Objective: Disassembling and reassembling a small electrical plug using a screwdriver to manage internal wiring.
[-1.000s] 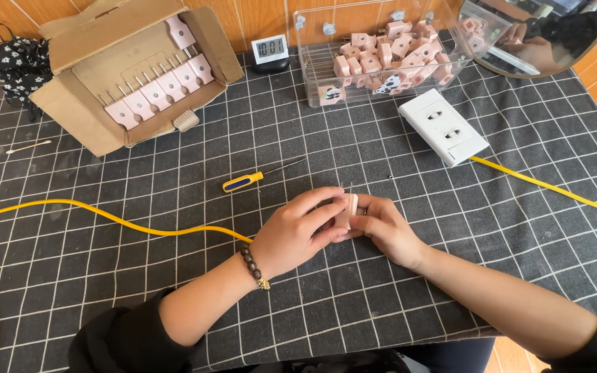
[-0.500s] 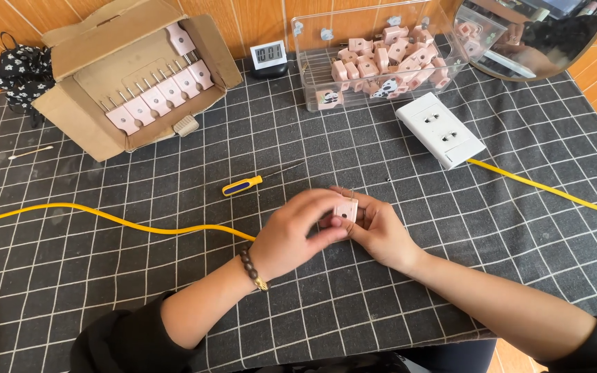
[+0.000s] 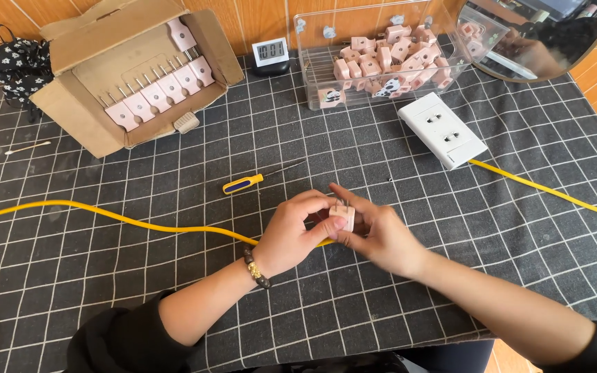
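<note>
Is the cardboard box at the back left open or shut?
Open: the cardboard box has its flaps spread, showing a row of pink plugs inside.

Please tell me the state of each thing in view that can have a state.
Small pink plastic plug: held by left hand and right hand.
Brown cardboard box: flaps open, pink plugs inside.
Clear plastic bin: lidless, part-filled.
White socket block: nothing plugged in.
Yellow-handled screwdriver: lying untouched.

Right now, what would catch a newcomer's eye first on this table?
Probably the two hands, left hand and right hand, meeting mid-table around a small pink plug. A yellow cable snakes across the checked cloth towards them. At the back sit a cardboard box of pink plugs and a clear tub heaped with more.
</note>
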